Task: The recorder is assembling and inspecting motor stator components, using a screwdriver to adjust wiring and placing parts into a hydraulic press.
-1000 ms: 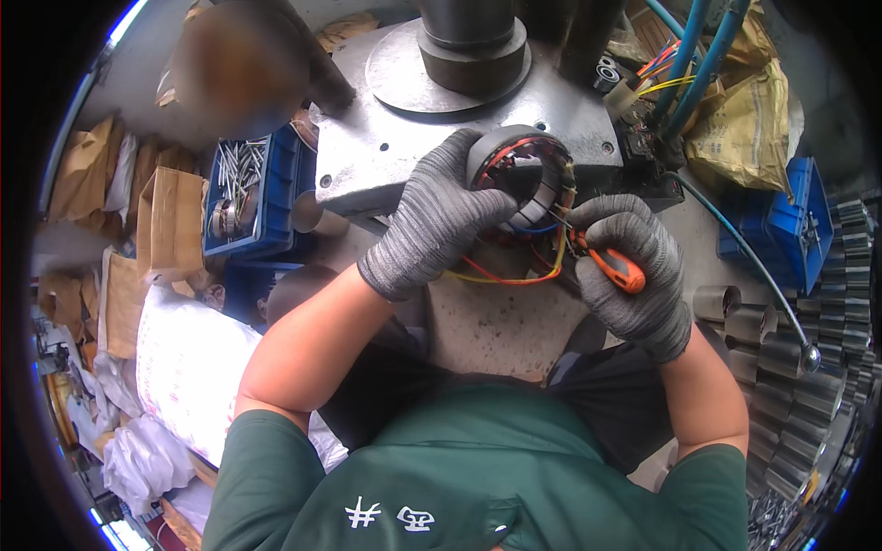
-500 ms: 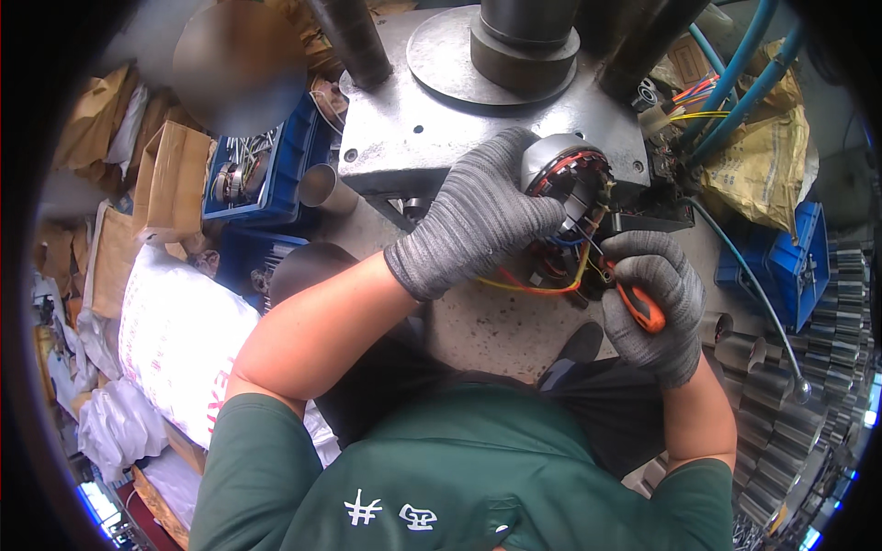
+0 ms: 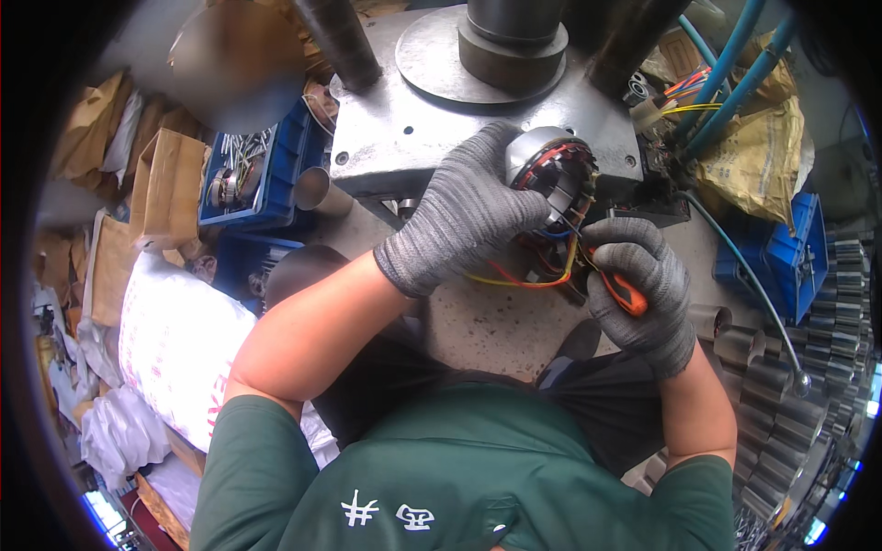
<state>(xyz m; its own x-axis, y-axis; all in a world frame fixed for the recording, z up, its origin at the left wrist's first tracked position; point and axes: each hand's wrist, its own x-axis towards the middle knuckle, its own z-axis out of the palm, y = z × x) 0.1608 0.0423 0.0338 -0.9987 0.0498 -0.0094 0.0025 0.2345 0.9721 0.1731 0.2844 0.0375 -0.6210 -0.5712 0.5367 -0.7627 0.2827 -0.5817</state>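
Observation:
My left hand [image 3: 473,202], in a grey knit glove, is closed round a motor stator [image 3: 535,147], a metal ring with red and black insulation inside. It is held tilted in front of the press table's near edge. Yellow, red and blue lead wires [image 3: 542,283] hang from its lower side. My right hand [image 3: 648,294], gloved alike, grips a screwdriver [image 3: 627,296] with an orange and black handle. The thin shaft points up and left to the stator's wire side; whether its tip touches is too small to tell.
A steel press table [image 3: 386,138] with a thick ram [image 3: 510,46] stands ahead. Blue crates [image 3: 289,170] of parts and a white sack [image 3: 179,340] are at left. Stacked metal cylinders [image 3: 776,413] line the right, near a blue crate [image 3: 808,243] and hoses [image 3: 735,83].
Both hands have shifted slightly left and up in the picture with the stator and the screwdriver. The whole view has also moved a little. Both grips stay the same.

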